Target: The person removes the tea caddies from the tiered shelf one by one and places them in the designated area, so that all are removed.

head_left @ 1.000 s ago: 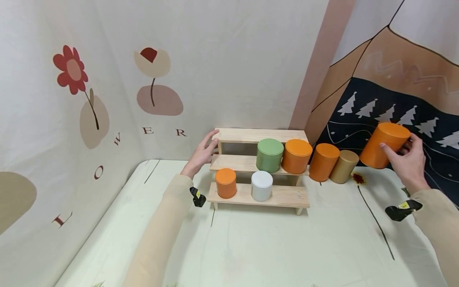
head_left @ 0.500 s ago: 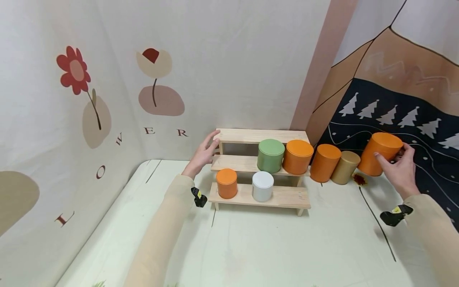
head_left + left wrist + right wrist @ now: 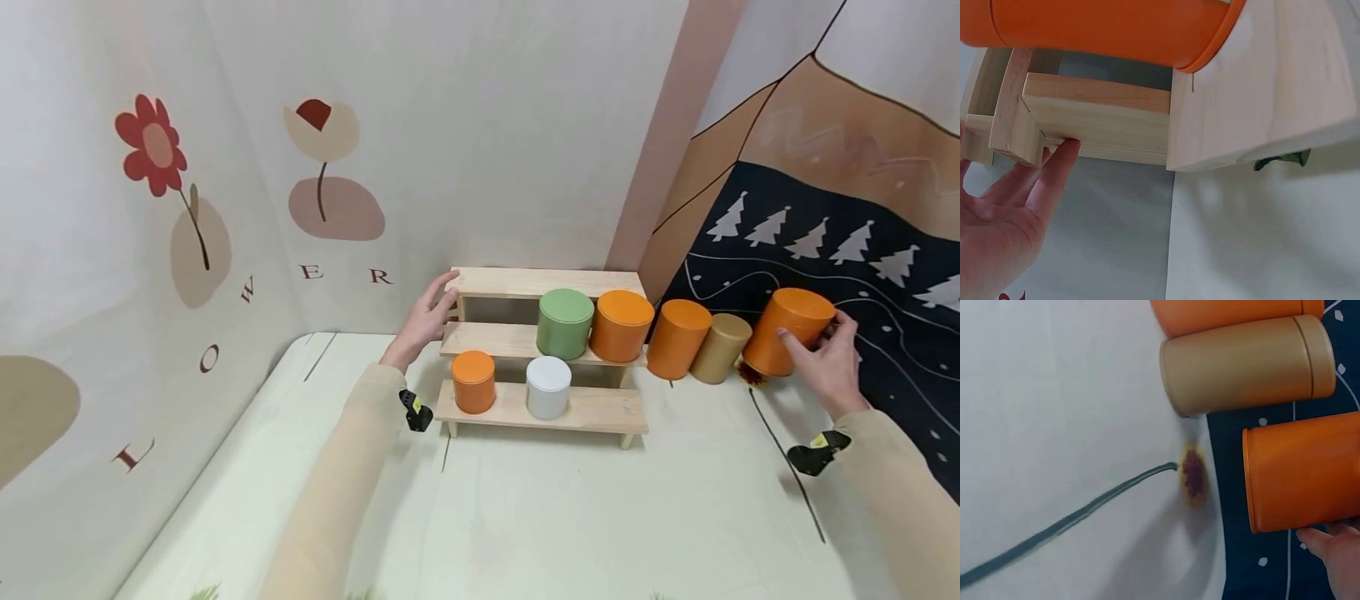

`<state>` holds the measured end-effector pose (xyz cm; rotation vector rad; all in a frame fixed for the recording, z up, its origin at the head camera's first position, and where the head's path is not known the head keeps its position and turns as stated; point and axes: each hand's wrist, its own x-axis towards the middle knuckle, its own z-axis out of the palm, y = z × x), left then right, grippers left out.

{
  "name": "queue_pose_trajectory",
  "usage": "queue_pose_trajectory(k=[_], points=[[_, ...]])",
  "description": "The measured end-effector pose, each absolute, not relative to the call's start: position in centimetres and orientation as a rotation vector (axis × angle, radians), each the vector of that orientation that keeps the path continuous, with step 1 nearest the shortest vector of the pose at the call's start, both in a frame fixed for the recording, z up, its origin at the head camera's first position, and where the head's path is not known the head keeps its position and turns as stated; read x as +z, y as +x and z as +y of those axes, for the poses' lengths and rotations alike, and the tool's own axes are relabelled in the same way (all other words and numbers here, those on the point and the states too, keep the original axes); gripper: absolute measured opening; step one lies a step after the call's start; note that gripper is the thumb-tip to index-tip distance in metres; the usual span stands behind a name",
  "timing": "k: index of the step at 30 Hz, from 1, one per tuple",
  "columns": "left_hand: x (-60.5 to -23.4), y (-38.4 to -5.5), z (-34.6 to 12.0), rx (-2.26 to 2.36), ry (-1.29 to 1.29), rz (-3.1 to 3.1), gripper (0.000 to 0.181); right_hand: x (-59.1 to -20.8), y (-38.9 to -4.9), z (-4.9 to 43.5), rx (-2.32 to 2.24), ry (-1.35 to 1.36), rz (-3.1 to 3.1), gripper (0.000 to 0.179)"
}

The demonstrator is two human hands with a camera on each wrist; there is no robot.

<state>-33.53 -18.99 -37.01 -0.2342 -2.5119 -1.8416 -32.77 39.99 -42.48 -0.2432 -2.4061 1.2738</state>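
Observation:
My right hand grips a tall orange canister from its right side, the canister tilted. In the right wrist view the held canister stands apart from a gold canister. The gold canister and an upright orange canister are beside the shelf's right end. My left hand touches the left end of the three-step wooden shelf. In the left wrist view, the fingers of that hand rest against the shelf's wooden side.
On the middle step are a green canister and a wide orange canister. The bottom step bears a small orange canister and a white canister. A printed cloth hangs behind; the table cover is pale.
My right hand has brought the tall orange canister down and to the left, nearer the gold canister. The left hand has stayed at the shelf's end.

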Motion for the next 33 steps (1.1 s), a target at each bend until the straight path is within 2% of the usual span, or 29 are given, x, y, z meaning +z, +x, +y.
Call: queue_pose_trajectory(k=[5,14,33], points=[[-37.3,-33.6,-19.1,-1.852,-0.234,-2.502,0.051,-44.2,-33.3,40.4,1.298,-0.210,-2.427,0.086],[-37.2,-33.4,-18.9,-1.812,-0.217,-2.497,0.051,-42.1,-31.3,36.9,1.373,-0.179,-2.421,0.078],[-36.9,-33.3,-18.8,-1.809,-0.204,-2.520,0.050,-43.5,-31.1,36.1,1.430,-0.165,-2.439,0.076]])
